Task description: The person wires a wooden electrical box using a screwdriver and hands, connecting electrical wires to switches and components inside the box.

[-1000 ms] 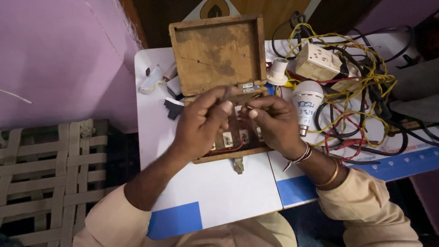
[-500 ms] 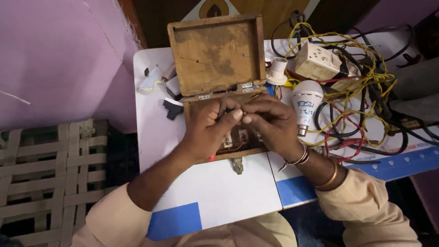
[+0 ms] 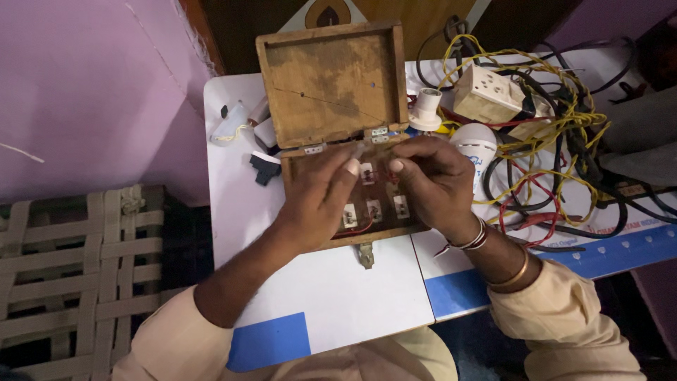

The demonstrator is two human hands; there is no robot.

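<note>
An open wooden box (image 3: 310, 173) lies on the white table, its lid (image 3: 331, 85) tilted back. Inside are several small white fittings (image 3: 375, 209) joined by thin red wire (image 3: 356, 229). My left hand (image 3: 317, 201) reaches into the box, thumb and forefinger pinched on a thin grey tool (image 3: 360, 149) near the hinges. My right hand (image 3: 431, 180) comes in from the right, its fingertips pinched on the red wire at a fitting (image 3: 367, 173) in the box's upper middle. The two hands' fingertips almost touch.
A tangle of yellow, red and black wires (image 3: 557, 141) covers the table's right side, with a white bulb (image 3: 474, 141), a lamp holder (image 3: 426, 107) and a cream socket block (image 3: 488, 93). Small black and white parts (image 3: 262, 166) lie left of the box. A woven seat (image 3: 77, 268) stands at left.
Both hands have lowered from the box's back edge into its middle, fingertips staying close together. The box and lid have not moved.
</note>
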